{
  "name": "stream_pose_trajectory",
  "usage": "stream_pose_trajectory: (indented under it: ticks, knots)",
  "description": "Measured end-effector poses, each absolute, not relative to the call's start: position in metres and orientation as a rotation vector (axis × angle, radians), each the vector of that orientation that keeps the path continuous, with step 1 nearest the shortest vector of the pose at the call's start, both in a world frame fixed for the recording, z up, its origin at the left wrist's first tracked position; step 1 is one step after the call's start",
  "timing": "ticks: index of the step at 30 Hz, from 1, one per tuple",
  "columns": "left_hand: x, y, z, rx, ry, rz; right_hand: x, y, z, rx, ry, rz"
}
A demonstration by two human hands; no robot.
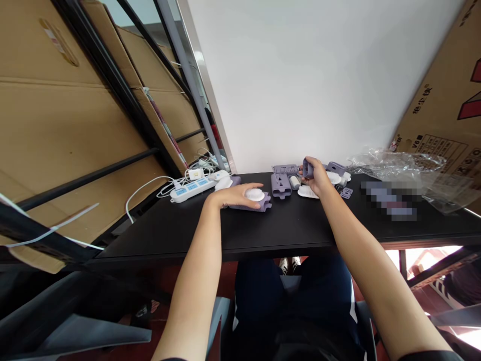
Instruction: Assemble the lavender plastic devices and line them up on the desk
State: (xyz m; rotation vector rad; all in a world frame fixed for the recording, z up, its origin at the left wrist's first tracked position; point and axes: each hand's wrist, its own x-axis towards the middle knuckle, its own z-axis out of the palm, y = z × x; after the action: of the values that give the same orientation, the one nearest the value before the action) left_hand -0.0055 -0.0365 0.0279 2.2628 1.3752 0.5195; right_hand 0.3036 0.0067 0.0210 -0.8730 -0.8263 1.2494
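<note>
My left hand (238,195) is closed around a white oval piece (255,194) with a ribbed top, thumb in front and fingers behind. That piece sits on a purple plastic part (266,202) with a notched end, lying on the table. My right hand (316,176) grips a small hollow purple plastic piece (307,169) above the table. Between my hands stands a purple plastic holder (281,185) with slots in its face. Behind it is a long purple rack (285,169). A white cylinder (295,182) and a white ribbed oval brush (307,192) lie near my right hand.
A white power strip (193,188) with tangled cables is at the left of the black table (248,233). Clear plastic wrap (409,165) lies at the right, beside a large cardboard box (447,120). A purple cover (335,168) rests behind my right wrist. A white panel (300,85) rises behind.
</note>
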Motion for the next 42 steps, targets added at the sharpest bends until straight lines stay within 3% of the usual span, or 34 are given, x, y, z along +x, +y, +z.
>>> stream_pose_trajectory:
  ticks: [5, 15, 25, 42]
  knots:
    - [-0.01, -0.037, 0.026, 2.328, 1.465, 0.38, 0.304, 0.008, 0.019, -0.861, -0.838, 1.251]
    - [0.003, -0.037, 0.013, 2.254, 1.492, 0.512, 0.309, 0.012, 0.017, -0.84, -0.803, 1.277]
    - [0.018, -0.041, 0.019, 2.332, 1.621, 1.123, 0.305, 0.004, 0.027, -0.789, -0.811, 1.337]
    - [0.027, -0.043, 0.015, 2.538, 1.805, 1.132, 0.299, 0.005, 0.017, -0.841, -1.002, 1.171]
